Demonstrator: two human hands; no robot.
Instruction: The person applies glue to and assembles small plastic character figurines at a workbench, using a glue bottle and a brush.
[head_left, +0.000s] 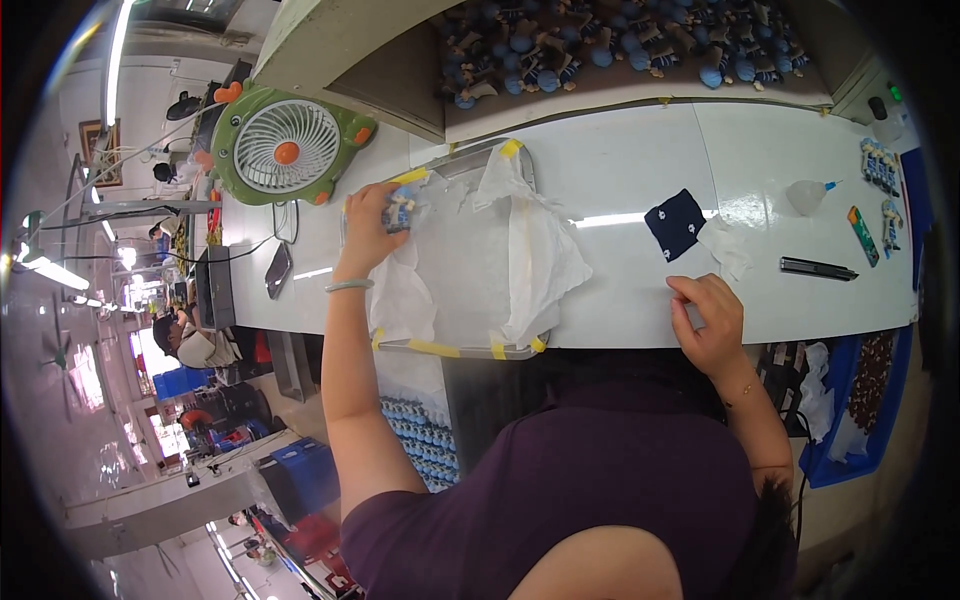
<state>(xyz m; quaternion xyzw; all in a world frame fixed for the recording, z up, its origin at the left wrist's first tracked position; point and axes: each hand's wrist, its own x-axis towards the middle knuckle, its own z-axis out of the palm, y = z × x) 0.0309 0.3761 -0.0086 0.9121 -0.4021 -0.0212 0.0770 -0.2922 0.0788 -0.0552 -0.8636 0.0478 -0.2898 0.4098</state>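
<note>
A small blue-and-white figurine [399,210] is at the far left corner of a shallow tray [430,350] lined with thin white sheets [545,255]. The fingers of my left hand [372,232] are closed around it, partly hiding it. Yellow tape holds the lining to the tray's rim. Over the table's front edge on the right, my right hand [712,325] is loosely curled, thumb and forefinger apart, with nothing visible between them. Just beyond it lie a dark navy cloth [674,226] with small white marks and a crumpled white tissue [726,250].
A green animal-shaped fan [287,148] stands at the back left, near a phone [279,271]. On the right are a black pen-like tool [818,269], a small bottle [806,197] and more figurines [880,166]. A shelf [640,118] full of blue-headed figurines overhangs the back.
</note>
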